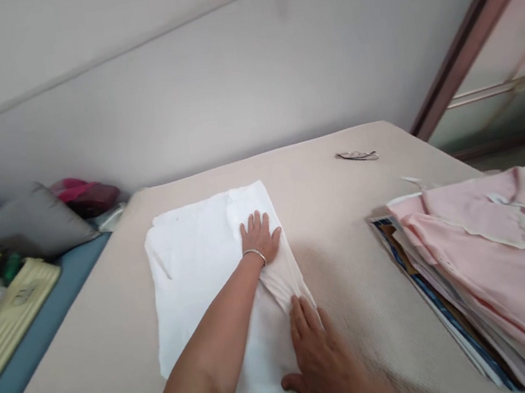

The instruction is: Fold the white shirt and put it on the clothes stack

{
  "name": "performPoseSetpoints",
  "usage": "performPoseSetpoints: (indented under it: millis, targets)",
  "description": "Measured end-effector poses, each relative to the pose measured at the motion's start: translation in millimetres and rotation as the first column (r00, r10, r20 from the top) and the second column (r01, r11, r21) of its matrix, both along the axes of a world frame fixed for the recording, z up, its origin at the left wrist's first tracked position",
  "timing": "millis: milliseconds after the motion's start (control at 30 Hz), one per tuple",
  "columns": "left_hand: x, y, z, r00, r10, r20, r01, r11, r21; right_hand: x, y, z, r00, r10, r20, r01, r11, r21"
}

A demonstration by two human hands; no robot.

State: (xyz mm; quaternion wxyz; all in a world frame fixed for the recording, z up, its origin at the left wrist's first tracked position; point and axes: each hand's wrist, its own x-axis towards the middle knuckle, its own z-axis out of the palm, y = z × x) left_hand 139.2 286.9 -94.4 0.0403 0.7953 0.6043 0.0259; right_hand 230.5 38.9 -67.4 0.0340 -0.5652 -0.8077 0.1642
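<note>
Pressing flat, the left hand [260, 237] lies with fingers spread on the white cloth [207, 287] at the middle of the surface [352, 242]. The right hand [321, 355] lies flat, grip spread, on the cloth's folded near-right edge. A pink garment stack [506, 255] lies at right, and a metal clip [357, 155] far beyond.

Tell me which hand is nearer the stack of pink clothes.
Right. The right hand presses the white cloth's near right edge, closer to the pink clothes; the left hand lies flat farther up the cloth.
</note>
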Motion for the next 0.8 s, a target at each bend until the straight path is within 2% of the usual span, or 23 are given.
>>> performPoseSetpoints:
  millis: [133,200,267,333,367,433,500,533,600,700,800]
  targets:
    - [-1,-1,21.6,0.999,-0.006,0.051,0.013,0.992,-0.125,-7,-1,-2.3,0.998,0.023,0.059,-0.024,1.0,0.017]
    - [-20,-12,42.0,0.998,0.005,0.059,0.005,0.987,-0.158,-7,2,-2.5,0.996,0.042,0.084,-0.043,0.999,0.012]
    - [-60,-37,67.1,0.993,0.104,0.057,-0.095,0.985,-0.144,-5,6,-1.1,0.993,0.066,0.1,-0.066,0.998,-0.001]
    - [-118,-74,91.9,0.952,0.301,0.049,-0.294,0.948,-0.119,0,10,1.4,0.993,0.077,0.093,-0.077,0.997,0.005]
    - [-151,-96,102.3,0.904,0.426,0.038,-0.419,0.9,-0.12,4,12,2.9,0.994,0.082,0.078,-0.083,0.996,0.014]
    - [-213,-141,115.1,0.774,0.633,0.002,-0.623,0.763,-0.175,13,18,6.8,0.995,0.095,0.026,-0.095,0.995,0.035]
    - [-261,-177,114.9,0.673,0.739,-0.016,-0.713,0.643,-0.281,20,27,12.8,0.995,0.099,-0.013,-0.098,0.995,0.034]
    - [-276,-188,110.5,0.646,0.763,-0.01,-0.717,0.602,-0.351,21,32,16.9,0.995,0.1,-0.013,-0.1,0.995,0.022]
    - [-293,-197,97.5,0.626,0.779,0.032,-0.671,0.559,-0.488,15,47,27.5,0.995,0.089,0.047,-0.089,0.996,-0.013]
    - [-292,-181,79.5,0.632,0.765,0.124,-0.575,0.57,-0.587,-22,81,48.0,0.979,0.016,0.203,-0.008,0.999,-0.038]
    - [-280,-161,71.0,0.67,0.714,0.204,-0.505,0.64,-0.579,-92,132,68.6,0.978,-0.058,0.203,0.056,0.998,0.014]
